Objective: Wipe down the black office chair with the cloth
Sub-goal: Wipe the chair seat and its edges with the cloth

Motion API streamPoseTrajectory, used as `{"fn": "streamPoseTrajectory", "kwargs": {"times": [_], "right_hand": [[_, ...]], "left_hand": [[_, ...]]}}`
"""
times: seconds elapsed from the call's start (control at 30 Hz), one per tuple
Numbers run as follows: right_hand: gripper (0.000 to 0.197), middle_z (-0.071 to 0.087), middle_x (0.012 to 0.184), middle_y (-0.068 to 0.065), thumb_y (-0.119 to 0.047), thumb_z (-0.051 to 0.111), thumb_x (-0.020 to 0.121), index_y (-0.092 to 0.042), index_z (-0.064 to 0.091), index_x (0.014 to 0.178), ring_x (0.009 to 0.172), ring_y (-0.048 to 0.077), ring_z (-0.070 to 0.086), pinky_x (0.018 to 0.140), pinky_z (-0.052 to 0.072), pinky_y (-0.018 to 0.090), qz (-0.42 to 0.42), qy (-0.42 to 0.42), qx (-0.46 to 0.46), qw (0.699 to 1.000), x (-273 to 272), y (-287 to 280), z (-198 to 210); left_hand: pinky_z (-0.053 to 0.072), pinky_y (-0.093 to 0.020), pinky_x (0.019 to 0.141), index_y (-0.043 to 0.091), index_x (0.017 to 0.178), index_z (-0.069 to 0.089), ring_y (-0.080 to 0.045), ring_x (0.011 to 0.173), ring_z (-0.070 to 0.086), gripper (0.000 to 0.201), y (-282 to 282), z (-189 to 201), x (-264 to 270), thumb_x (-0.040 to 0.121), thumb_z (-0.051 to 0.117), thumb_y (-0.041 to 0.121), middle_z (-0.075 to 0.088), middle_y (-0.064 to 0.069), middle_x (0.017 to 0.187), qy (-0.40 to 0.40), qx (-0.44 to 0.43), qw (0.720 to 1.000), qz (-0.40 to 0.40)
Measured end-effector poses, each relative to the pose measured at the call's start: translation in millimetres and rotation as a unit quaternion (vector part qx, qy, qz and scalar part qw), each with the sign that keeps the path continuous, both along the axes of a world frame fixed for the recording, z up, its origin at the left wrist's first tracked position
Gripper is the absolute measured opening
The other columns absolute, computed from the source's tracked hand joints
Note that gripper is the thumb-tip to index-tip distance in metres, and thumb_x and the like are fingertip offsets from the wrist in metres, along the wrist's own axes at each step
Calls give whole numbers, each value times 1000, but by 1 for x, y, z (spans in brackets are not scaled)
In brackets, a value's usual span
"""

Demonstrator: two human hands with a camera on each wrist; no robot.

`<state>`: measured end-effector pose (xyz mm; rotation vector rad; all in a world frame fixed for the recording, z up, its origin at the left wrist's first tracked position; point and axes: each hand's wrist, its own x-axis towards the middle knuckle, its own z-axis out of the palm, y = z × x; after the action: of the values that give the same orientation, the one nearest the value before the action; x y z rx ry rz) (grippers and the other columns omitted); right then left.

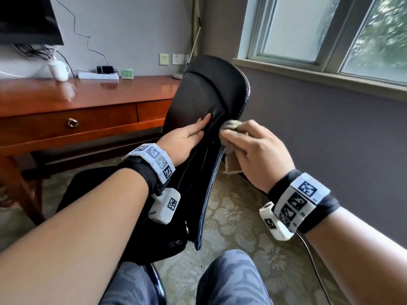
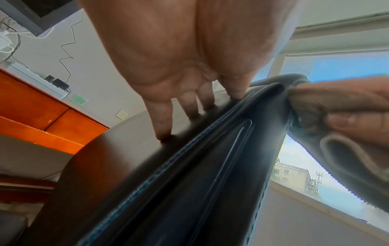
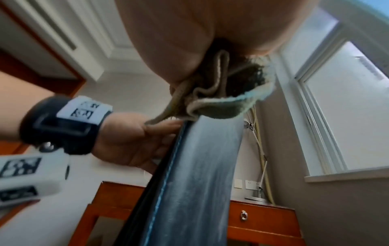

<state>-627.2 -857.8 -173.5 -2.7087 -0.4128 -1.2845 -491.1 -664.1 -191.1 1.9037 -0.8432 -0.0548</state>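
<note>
The black office chair (image 1: 209, 93) stands in front of me with its backrest edge-on. My left hand (image 1: 189, 135) lies flat on the backrest's front face, fingers straight, fingertips (image 2: 164, 134) pressing the leather. My right hand (image 1: 253, 148) grips a bunched grey-green cloth (image 1: 231, 126) against the backrest's right edge. The left wrist view shows the chair's stitched edge (image 2: 189, 166) and the cloth (image 2: 315, 116) under my right thumb. In the right wrist view the cloth (image 3: 221, 99) hangs from my palm onto the chair edge (image 3: 200, 166), with my left hand (image 3: 130, 143) behind.
A polished wooden desk (image 1: 88, 102) with a drawer stands to the left, holding a white mug (image 1: 59, 71) and a power strip (image 1: 98, 75). A window (image 1: 330, 31) and grey wall are on the right. Patterned carpet (image 1: 237, 216) lies below, and my knees (image 1: 231, 278) are near the chair.
</note>
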Motion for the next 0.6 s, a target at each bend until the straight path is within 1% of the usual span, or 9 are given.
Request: {"fn": "streamPoseTrajectory", "kwargs": {"times": [0.03, 0.1, 0.2, 0.23, 0.33, 0.4, 0.5, 0.53, 0.6], "right_hand": [[39, 65, 113, -2, -11, 65, 91, -31, 73, 124, 97, 30, 65, 82, 57, 43, 2, 7, -11, 1000, -2, -3, -1], [38, 66, 112, 0, -9, 65, 91, -29, 75, 122, 97, 30, 65, 83, 57, 41, -1, -36, 13, 999, 1, -11, 12], [39, 67, 113, 2, -6, 62, 91, -26, 76, 122, 99, 26, 67, 86, 54, 30, -13, -110, 84, 990, 10, -17, 39], [39, 67, 114, 2, -6, 62, 92, -25, 76, 123, 99, 24, 66, 86, 52, 27, -12, -106, 92, 990, 12, -16, 40], [36, 66, 114, 1, -9, 64, 94, -25, 75, 125, 100, 20, 66, 85, 52, 27, 7, -64, 88, 994, 9, -11, 28], [36, 67, 115, -3, -9, 66, 94, -28, 75, 124, 101, 17, 66, 87, 54, 29, 26, -31, 82, 996, 4, -14, 31], [40, 66, 114, -6, -7, 65, 92, -32, 75, 123, 103, 10, 63, 91, 48, 21, 30, 5, 99, 995, 4, -22, 52], [41, 66, 113, -6, -7, 64, 92, -32, 75, 123, 103, 8, 62, 92, 47, 20, 33, 21, 112, 993, 6, -24, 58], [42, 65, 114, -5, -6, 63, 92, -32, 75, 123, 105, 8, 62, 95, 48, 21, 40, 46, 137, 989, 10, -24, 62]], "left_hand": [[12, -15, 125, 39, 158, 39, 1, 153, 26, 50, -1, 1, 0, 113, 45, 18, 34, 5, 168, -2, 5, 1000, 1], [12, -15, 125, 37, 158, 40, 1, 153, 26, 50, -1, 0, -1, 113, 45, 16, 34, 4, 168, 10, -7, 1000, -6], [14, -11, 124, 34, 156, 43, 2, 153, 27, 48, 0, -1, -5, 113, 45, 13, 35, 7, 165, 35, -42, 998, -20], [14, -10, 123, 33, 156, 43, 2, 153, 27, 48, 1, -1, -5, 113, 45, 13, 35, 7, 165, 43, -46, 998, -21], [13, -17, 127, 36, 155, 44, 2, 153, 27, 48, 1, 0, -6, 113, 46, 14, 35, 6, 167, 55, -52, 997, -24], [13, -16, 127, 40, 153, 44, 3, 152, 27, 48, 0, 0, -6, 113, 46, 15, 35, 7, 167, 54, -44, 997, -18], [14, -13, 124, 49, 147, 44, 4, 152, 28, 47, 0, -1, -6, 113, 47, 17, 35, 7, 167, 55, -48, 997, -15], [15, -16, 126, 48, 148, 45, 2, 152, 29, 47, 0, -1, -7, 113, 47, 17, 36, 6, 166, 61, -55, 997, -14], [14, -35, 130, 41, 152, 49, -8, 149, 32, 45, 1, -2, -9, 113, 47, 19, 43, -1, 162, 69, -60, 996, -5]]}}
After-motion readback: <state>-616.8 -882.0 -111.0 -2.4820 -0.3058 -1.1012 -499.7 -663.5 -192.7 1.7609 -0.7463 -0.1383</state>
